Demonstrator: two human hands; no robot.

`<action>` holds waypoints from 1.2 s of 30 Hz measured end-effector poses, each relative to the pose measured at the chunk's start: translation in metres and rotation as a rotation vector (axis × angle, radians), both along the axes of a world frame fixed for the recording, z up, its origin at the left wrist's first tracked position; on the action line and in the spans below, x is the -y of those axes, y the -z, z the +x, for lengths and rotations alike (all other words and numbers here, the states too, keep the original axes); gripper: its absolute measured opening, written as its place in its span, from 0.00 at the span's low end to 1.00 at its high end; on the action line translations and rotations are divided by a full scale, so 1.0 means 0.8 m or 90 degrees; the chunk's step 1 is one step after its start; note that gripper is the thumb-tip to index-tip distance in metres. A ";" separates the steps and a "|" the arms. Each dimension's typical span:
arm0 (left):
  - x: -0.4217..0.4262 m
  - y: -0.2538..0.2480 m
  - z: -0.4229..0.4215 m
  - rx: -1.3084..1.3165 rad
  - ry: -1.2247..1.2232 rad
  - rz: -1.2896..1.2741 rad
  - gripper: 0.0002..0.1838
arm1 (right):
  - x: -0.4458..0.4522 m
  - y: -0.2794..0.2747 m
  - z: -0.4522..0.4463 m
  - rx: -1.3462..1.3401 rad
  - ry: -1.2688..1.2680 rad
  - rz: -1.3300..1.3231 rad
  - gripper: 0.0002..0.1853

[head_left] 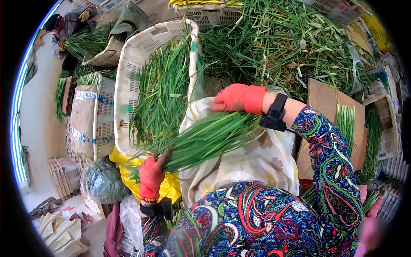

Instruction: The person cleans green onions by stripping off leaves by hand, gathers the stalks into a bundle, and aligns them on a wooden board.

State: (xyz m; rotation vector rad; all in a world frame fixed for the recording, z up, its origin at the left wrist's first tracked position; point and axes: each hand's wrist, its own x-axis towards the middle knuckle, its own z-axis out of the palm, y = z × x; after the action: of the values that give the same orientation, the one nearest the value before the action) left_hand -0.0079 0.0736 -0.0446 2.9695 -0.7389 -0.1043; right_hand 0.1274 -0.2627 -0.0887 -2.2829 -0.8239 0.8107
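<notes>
My left hand [152,175], in a red glove, is closed around one end of a bunch of long green chives [205,139]. The bunch lies slanting over a pale patterned cloth [244,167] on my lap, its other end reaching up to the right. Just above the bunch is my right hand [233,98], also red-gloved, with its fingers curled in and slightly blurred. Whatever those fingers may hold is hidden.
A white plastic crate [121,98] full of loose chives stands ahead. A large pile of chives and trimmings [282,47] lies beyond. To the right, a bundle of chives [345,124] rests on a brown board [319,98]. Another person [77,25] handles chives at upper left.
</notes>
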 end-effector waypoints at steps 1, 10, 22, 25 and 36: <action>-0.002 0.004 0.000 -0.007 -0.003 -0.006 0.39 | -0.001 0.006 -0.002 0.106 0.006 0.003 0.19; -0.004 0.028 -0.009 -0.102 -0.101 -0.149 0.38 | 0.233 -0.039 0.095 0.334 0.351 -0.401 0.18; -0.004 0.021 0.002 -0.049 -0.051 -0.068 0.36 | 0.031 -0.017 0.004 -0.164 0.094 -0.027 0.35; -0.003 0.020 0.000 -0.087 -0.069 -0.106 0.38 | 0.017 -0.024 -0.001 -0.114 0.074 -0.054 0.23; -0.042 0.107 -0.018 -0.328 -0.224 -0.516 0.34 | 0.185 -0.086 0.091 -0.084 0.595 0.368 0.10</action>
State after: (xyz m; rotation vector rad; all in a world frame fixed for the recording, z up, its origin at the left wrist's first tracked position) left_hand -0.0222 0.1071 -0.1300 2.1062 -0.1225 -0.4122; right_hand 0.1998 -0.4111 -0.0202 -1.7523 0.1189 0.2275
